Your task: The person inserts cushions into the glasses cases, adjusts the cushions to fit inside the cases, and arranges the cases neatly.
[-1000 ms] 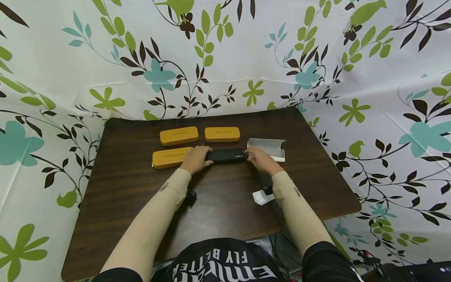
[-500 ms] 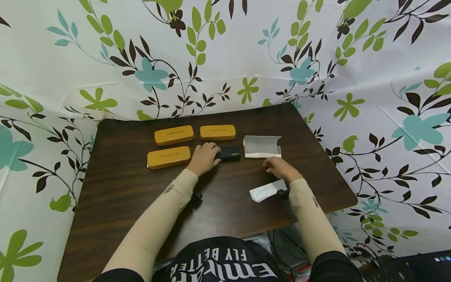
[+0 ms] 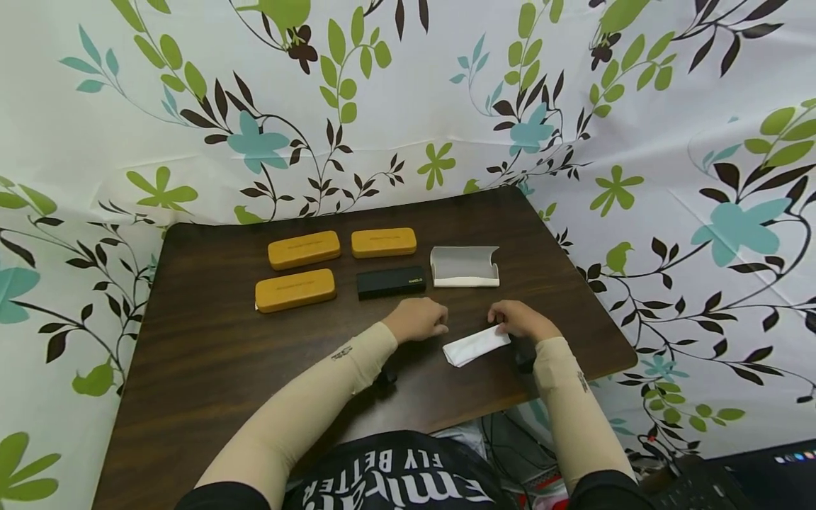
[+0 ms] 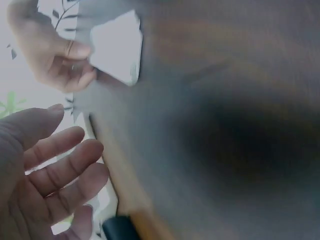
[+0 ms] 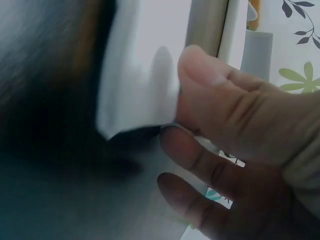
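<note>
My right hand [image 3: 523, 320] pinches the far right edge of a folded white sheet [image 3: 474, 346], thumb on top; whether it is cloth or paper I cannot tell. In the right wrist view the sheet [image 5: 145, 65] sits between thumb and index finger. My left hand [image 3: 417, 319] holds nothing and hovers left of the sheet. Its fingers [image 4: 70, 165] are loosely bent in the left wrist view. Beyond it lies a long black case [image 3: 391, 282] with small yellow lettering. Right of that case stands an opened white box [image 3: 464, 268] with a grey inside.
Several long yellow cases are on the dark wooden table [image 3: 210, 340]: one at back left [image 3: 304, 249], another at back right [image 3: 383, 242], and a front one [image 3: 295, 290]. A patterned curtain hangs behind the table. A laptop [image 3: 752, 474] is at lower right.
My left hand has let go of the black case and come back toward the sheet. My right hand has left the case's right end, moved nearer and taken the folded sheet's edge.
</note>
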The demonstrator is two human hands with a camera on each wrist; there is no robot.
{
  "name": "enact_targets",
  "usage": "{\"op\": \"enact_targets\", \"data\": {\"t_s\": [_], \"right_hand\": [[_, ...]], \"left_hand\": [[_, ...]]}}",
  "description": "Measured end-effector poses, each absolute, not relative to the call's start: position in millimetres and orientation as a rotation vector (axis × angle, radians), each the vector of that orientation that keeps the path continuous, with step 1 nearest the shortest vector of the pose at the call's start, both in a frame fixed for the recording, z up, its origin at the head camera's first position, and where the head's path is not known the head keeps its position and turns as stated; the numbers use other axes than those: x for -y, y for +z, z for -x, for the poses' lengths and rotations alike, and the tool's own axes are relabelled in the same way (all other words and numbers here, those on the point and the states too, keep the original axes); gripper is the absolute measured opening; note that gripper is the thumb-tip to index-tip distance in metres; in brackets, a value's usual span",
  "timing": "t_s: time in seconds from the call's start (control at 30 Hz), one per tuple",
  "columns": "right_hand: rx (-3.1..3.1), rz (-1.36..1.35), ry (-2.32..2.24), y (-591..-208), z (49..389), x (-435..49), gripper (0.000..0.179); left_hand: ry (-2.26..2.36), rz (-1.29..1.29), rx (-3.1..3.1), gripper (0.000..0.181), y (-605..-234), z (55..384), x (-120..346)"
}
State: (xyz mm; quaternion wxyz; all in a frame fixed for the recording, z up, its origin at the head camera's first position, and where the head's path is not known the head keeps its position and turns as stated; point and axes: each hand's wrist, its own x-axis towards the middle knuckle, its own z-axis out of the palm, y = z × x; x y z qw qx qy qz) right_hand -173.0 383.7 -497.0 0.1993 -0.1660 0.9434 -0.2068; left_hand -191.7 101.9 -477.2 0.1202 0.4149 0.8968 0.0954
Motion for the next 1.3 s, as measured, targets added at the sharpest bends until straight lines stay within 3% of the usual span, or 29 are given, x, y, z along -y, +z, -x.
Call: {"op": "enact_targets", "data": {"t_s": [0.4,0.57,0.83,1.1,1.3], "right_hand": [[-2.722,0.397,-0.582,-507,161,-385,0.020],[-2.707,0.353,-0.548,-508,159,-384,0.016],[-2.688,0.419,-0.561,-503,156,-389,0.016],[-2.702,0.421,-0.651,-499,161,-389,0.015],[-2.709,0.430,-0.684,-503,166,-389,0.002]], "left_hand": [[0.174,-1.128,-2.640,0.035,-500,164,-132],[0.162,-1.105,-2.654,0.033,-504,163,-135],[0.225,-1.097,-2.504,0.021,-506,172,-136],[0.515,-1.045,-2.403,0.028,-509,189,-125],[0.735,-1.040,-2.350,0.021,-506,202,-117]]}}
